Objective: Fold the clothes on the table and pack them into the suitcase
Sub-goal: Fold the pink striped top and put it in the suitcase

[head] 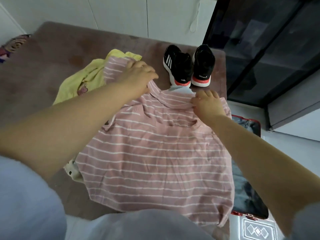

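Observation:
A pink shirt with white stripes (155, 158) lies spread over the brown table (43, 70). My left hand (138, 75) grips the shirt's far left shoulder, near a sleeve. My right hand (207, 104) pinches the shirt's far right shoulder, beside a pale blue collar (181, 89). A yellow garment (81, 82) lies crumpled behind and left of the shirt. A white dotted cloth (71, 170) peeks out under the shirt's left edge. The open suitcase (245, 187), red-edged with a dark lining, sits on the floor to the right of the table, partly hidden by my right arm.
A pair of black sneakers (187, 66) with white and red soles stands at the table's far right. A dark glass cabinet (268, 49) rises at the right. A patterned cushion (12, 47) lies at the far left. White wall panels are behind.

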The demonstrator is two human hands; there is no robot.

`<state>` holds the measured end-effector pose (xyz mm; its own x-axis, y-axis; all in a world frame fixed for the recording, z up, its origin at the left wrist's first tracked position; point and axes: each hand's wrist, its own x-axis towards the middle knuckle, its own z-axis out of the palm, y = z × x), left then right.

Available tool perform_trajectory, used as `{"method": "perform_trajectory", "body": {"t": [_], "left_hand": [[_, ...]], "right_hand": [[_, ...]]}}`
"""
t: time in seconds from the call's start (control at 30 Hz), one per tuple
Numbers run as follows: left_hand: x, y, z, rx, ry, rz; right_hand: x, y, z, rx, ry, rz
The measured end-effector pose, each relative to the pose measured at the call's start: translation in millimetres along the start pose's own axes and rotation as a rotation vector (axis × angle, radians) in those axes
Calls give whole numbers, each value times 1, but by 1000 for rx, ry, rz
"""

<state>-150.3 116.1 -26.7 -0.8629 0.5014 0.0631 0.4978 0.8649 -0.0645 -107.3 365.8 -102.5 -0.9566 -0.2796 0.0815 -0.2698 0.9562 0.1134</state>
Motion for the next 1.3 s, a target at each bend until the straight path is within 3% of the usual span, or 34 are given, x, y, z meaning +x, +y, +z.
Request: {"method": "perform_trajectory", "body": {"t": [0.1, 0.17, 0.23, 0.33, 0.47, 0.53, 0.63, 0.73, 0.83, 0.93, 1.03, 1.17, 1.3], "left_hand": [[17, -12, 4, 103, -75, -85], [27, -20, 5, 100, -71, -196], [35, -25, 7, 63, -15, -343], [37, -22, 2, -68, 137, -423], [-5, -14, -1, -400, 164, -182], [-44, -14, 2, -486, 56, -106], [-90, -17, 11, -441, -108, -143], [-113, -18, 20, -314, -258, -199], [-123, -19, 19, -377, -269, -221], [-129, -12, 8, -518, -172, -220], [-141, -7, -17, -655, -108, -204], [-160, -15, -53, -699, -62, -130], [-159, -35, -74, -764, 99, -204]], "right_hand": [[15, 15, -18, 163, 34, 22], [26, 27, -32, 385, 107, 217], [38, 34, -37, 620, 85, 400], [39, 28, -42, 870, -49, 361], [-18, 26, -22, 693, -280, 160], [-50, 32, -2, 640, -449, 213], [-80, 43, 18, 682, -587, 389], [-97, 44, 23, 672, -504, 443], [-97, 34, 20, 660, -363, 416], [-85, 23, 24, 670, -433, 568], [-88, 23, 13, 620, -418, 470], [-120, 48, -40, 772, -246, 353], [-130, 66, -114, 1092, -233, 392]]}}
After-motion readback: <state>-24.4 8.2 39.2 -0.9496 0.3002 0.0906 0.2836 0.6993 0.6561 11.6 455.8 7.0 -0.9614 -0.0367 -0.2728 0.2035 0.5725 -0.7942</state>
